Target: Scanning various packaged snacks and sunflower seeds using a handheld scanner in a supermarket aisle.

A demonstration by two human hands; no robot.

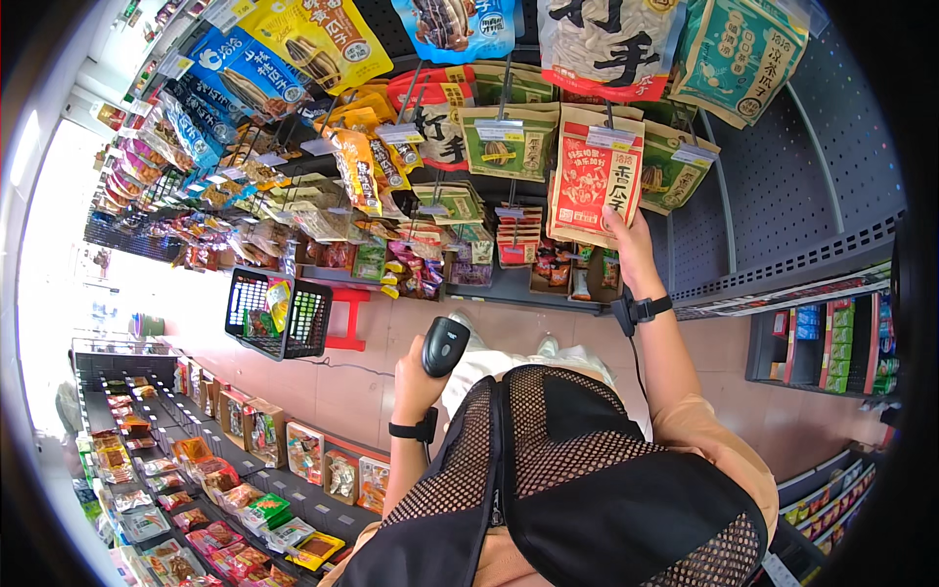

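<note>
My right hand [632, 246] grips the lower right corner of a red and tan snack packet [596, 180], which hangs at a metal hook on the shelf rack behind a price tag holder [610, 138]. The thumb lies on its front; the other fingers are hidden behind it. Lower and to the left, my left hand [417, 378] is closed around a black handheld barcode scanner [445, 348], held in front of my body. Green seed packets [510, 143] hang left of the red one, with more green packets [671, 167] at its right.
A black plastic basket [308, 315] with several packets stands by a red stool [352, 319] on the left. Snack boxes [554, 271] line the rack's bottom shelf. A lower display shelf [264, 480] of packaged food runs behind at lower left. A cable [637, 374] hangs from my right wrist.
</note>
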